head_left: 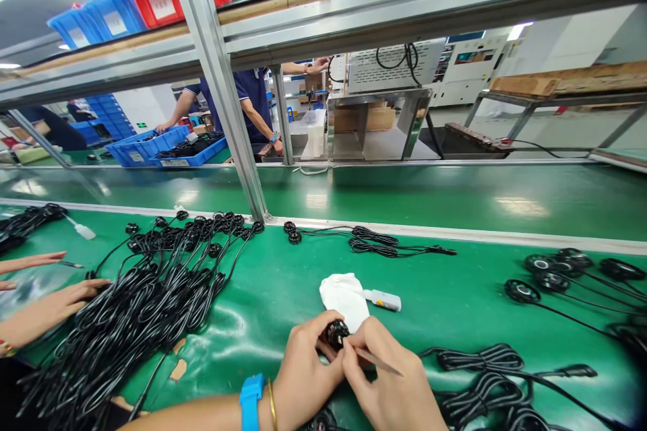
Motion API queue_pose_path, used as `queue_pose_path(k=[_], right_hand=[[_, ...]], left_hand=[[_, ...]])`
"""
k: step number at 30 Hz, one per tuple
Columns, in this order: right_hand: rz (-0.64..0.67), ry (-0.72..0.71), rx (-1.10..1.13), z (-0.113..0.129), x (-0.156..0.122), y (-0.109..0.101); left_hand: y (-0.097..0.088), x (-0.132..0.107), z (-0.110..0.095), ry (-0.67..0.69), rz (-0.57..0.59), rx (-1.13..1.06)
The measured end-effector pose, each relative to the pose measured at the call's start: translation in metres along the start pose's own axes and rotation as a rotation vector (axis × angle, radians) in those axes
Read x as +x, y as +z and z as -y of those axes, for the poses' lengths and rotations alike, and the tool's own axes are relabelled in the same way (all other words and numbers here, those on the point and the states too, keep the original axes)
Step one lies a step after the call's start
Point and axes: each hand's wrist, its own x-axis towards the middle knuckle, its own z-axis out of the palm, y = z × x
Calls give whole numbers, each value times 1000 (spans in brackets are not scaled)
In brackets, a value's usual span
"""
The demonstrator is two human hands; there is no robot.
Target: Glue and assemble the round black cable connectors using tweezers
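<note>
Between the thumb and fingers of my left hand is a small round black part, raised a little above the green mat. My right hand pinches a thin, flat, pointed tool, its tip hidden by my fingers close against that part. Just beyond my hands lie a crumpled white cloth and a small clear bottle with a white nozzle touching it. Bundled black cables lie to the right of my right hand. Another round black part shows partly beneath my wrists.
A large pile of black cables covers the left, with another person's hands beside it. One coiled cable lies ahead, and round-ended cables lie right. A metal post rises at the mat's back edge; a person stands beyond blue bins.
</note>
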Motion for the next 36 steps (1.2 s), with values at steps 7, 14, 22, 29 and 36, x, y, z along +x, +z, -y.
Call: queue_pose_path(k=[7,14,22,29,36], right_hand=[[-75,248,322,-8,13,-33],[145,283,509,-17,25,-44],[291,137,486,-17,22,-45],[189,205,528,-19,23,-51],[98,-19,-260,-34,15,-51]], left_hand=[[-8,11,-1,-140,60,-203],[-15,14,-4,-180,136,-304],[-15,14,1,-156,181,-340],[-14,12,4,-177,142,-289],[-14,13,6,-183,115,-286]])
